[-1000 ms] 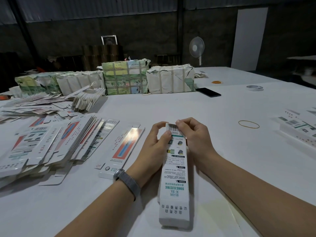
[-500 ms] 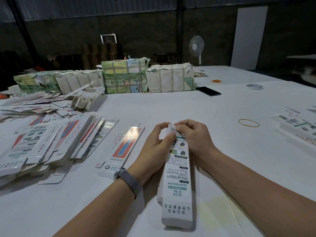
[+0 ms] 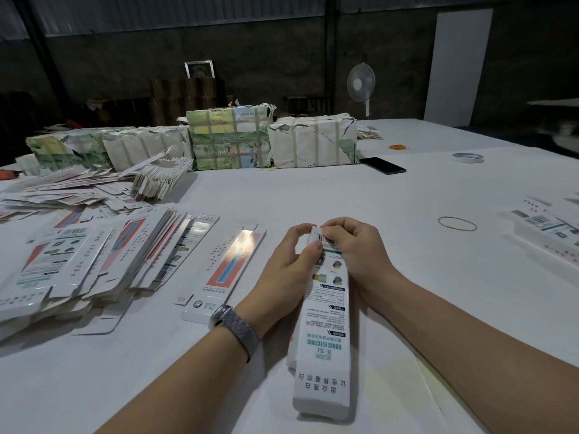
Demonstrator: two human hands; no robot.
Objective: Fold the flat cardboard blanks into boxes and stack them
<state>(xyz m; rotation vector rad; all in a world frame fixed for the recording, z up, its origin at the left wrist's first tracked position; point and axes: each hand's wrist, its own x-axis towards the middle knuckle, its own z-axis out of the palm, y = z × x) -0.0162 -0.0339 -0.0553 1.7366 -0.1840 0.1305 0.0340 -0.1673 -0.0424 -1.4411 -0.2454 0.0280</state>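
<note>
Fingertips (image 3: 316, 247) of both hands pinched on the far end of a long, narrow printed box (image 3: 324, 333), over the barcode flap. Left hand (image 3: 289, 274) curled against the box's left edge, thumb pressed on the top face, fingers narrow and closed on cardboard. Right hand (image 3: 357, 252) bent over the far tip, fingers folded tight onto the end flap. Metal mesh band (image 3: 235, 324) on the left wrist, bare forearms both sides. Box glossy white card with teal lettering, lying lengthwise on the white table (image 3: 407, 195), near end toward the camera with a flap seam showing.

Just left of the left hand, one flat blank (image 3: 227, 270), slim and rectangular, with a shiny orange and blue panel catching light. Further left, a fanned pile of flat blanks (image 3: 81, 267), thin card edges layered and overlapping. Beyond it, looser scattered sheets. At the far side, paper-wrapped bundles (image 3: 269, 139) strapped with tape, wrappers torn at the corners. Dark phone (image 3: 383, 165) beside them. Thin rubber band (image 3: 457, 223) looped on the table to the right, well apart from the hands. Folded white boxes (image 3: 545, 230) at the right edge.
</note>
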